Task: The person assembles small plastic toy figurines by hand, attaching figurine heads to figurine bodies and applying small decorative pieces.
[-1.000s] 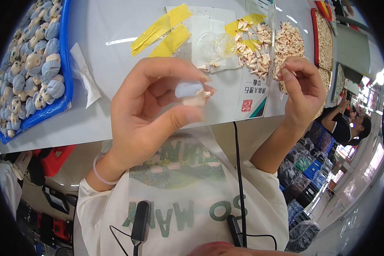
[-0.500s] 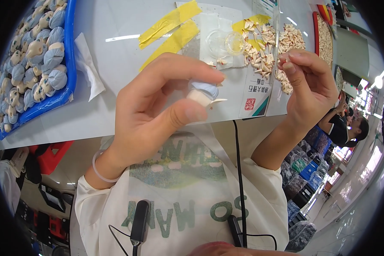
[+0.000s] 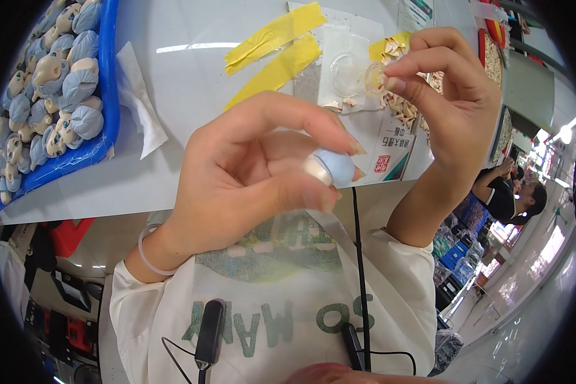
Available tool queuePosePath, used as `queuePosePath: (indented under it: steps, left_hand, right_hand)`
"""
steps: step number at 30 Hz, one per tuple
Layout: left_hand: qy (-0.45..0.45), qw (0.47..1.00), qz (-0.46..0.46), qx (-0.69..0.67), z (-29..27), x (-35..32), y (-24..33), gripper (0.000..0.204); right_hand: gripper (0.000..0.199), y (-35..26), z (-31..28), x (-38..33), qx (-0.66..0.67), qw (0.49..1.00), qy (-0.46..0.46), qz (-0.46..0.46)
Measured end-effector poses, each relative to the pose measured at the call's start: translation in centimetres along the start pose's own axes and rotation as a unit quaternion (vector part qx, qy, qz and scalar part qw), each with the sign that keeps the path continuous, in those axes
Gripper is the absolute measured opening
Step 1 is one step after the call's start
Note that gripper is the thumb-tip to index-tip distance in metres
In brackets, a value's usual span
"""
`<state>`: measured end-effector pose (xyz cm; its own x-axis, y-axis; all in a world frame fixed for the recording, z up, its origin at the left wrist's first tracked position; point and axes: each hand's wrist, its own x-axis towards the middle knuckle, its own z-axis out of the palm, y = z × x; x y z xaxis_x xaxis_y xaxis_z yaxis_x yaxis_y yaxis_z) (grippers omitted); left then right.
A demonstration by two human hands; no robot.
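Observation:
My left hand [image 3: 249,166] pinches a small doll head [image 3: 340,168] between thumb and fingers, above the table's near edge. Its blue hair faces right, and a cream part shows beside my thumb. My right hand [image 3: 451,83] is closed in a pinch on a tiny pointed piece [image 3: 384,80] with a reddish tint, mostly hidden by the fingertips. Those fingertips are at the rim of a small clear round dish [image 3: 372,78]. A second clear round dish [image 3: 347,72] sits just left of it. Loose cream pointed pieces [image 3: 403,115] lie below my right hand.
At the left, a blue tray [image 3: 111,83] holds many blue-haired doll heads. A crumpled white tissue [image 3: 141,105] lies beside it. Yellow tape strips [image 3: 275,38] cross the table. A black cable [image 3: 358,256] hangs in front of me. Another person [image 3: 515,198] is at the far right.
My right hand has moved left and away from me, from above the loose pieces to the clear dish. My left hand has shifted slightly right and turned the doll head.

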<state>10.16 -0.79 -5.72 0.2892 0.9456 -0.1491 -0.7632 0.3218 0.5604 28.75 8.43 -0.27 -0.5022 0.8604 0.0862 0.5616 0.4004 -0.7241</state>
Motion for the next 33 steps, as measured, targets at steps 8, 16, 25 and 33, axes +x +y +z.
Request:
queuePosePath:
  steps: [8,16,25,33]
  left_hand:
    - [-0.102,0.984,0.096,0.110,-1.3,0.7,-0.8,0.040]
    - [-0.044,0.993,0.083,0.065,-0.4,0.5,-1.2,0.047]
    - [-0.036,0.995,0.060,0.074,-0.7,0.4,-0.7,0.054]
    - [-0.080,0.950,0.167,0.253,-1.0,0.4,-0.8,0.050]
  right_hand:
    - [0.020,-0.6,-0.1,0.6,-0.034,0.999,-0.008,0.017]
    - [0.020,-0.5,0.5,0.9,-0.047,0.998,-0.001,-0.032]
    - [0.019,-1.0,0.7,0.3,-0.059,0.998,0.003,-0.002]
    - [0.020,-2.2,1.5,-3.1,0.146,0.986,0.061,-0.046]
